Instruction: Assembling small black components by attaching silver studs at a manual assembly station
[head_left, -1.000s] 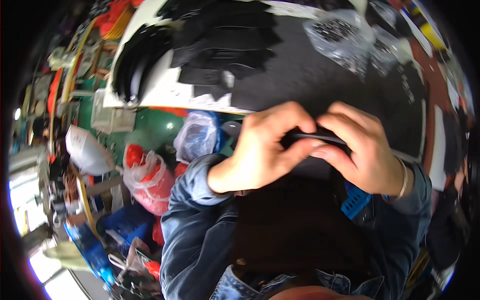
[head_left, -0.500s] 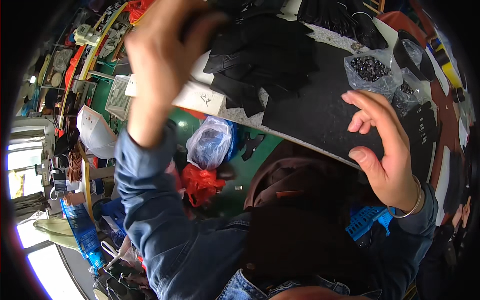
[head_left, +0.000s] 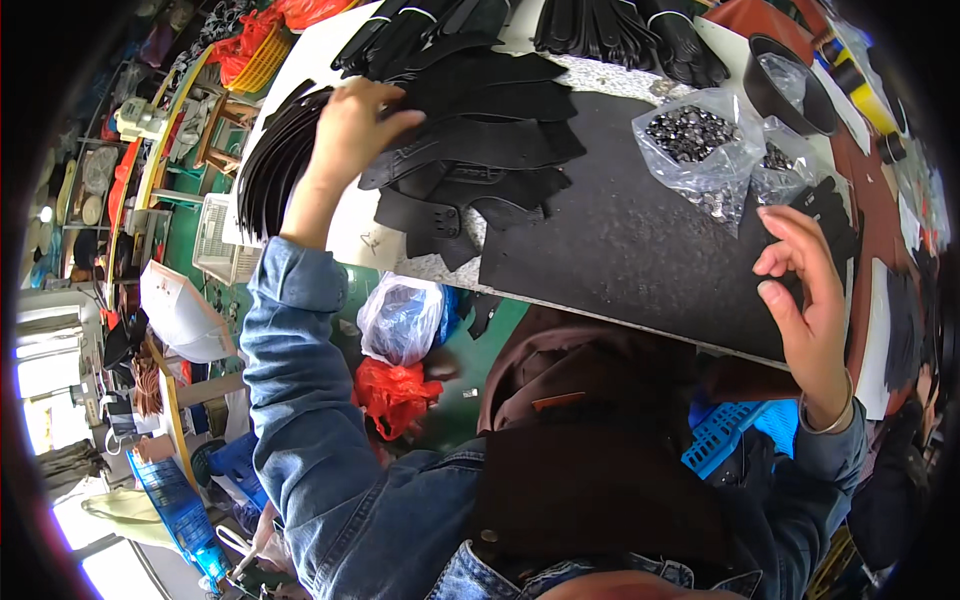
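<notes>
My left hand (head_left: 352, 135) is over the table's left part, thumb stretched away from its bent fingers, with nothing visible in it. Beside it a row of curved black strips (head_left: 272, 165) lies fanned at the table edge; whether the fingers touch them I cannot tell. To its right spreads a loose pile of flat black cut pieces (head_left: 480, 145), some with holes. My right hand (head_left: 812, 310) hovers at the black mat's (head_left: 620, 240) right side, fingers curved, thumb apart, holding nothing visible. Nearest to it are small black strips (head_left: 832, 215) and a clear bag of shiny dark studs (head_left: 695, 140).
Banded bundles of black strips (head_left: 590, 35) lie along the table's far side. A black bowl (head_left: 800, 90) and a smaller bag (head_left: 780, 165) stand at the far right. Below the near edge are a bag-lined blue bin (head_left: 400, 315), a red plastic bag (head_left: 393, 395) and a blue basket (head_left: 725, 435).
My left hand, blurred before, has come down to the strips at the table's left. My right hand has shifted slightly right and down. The view has tilted, showing more of the far table.
</notes>
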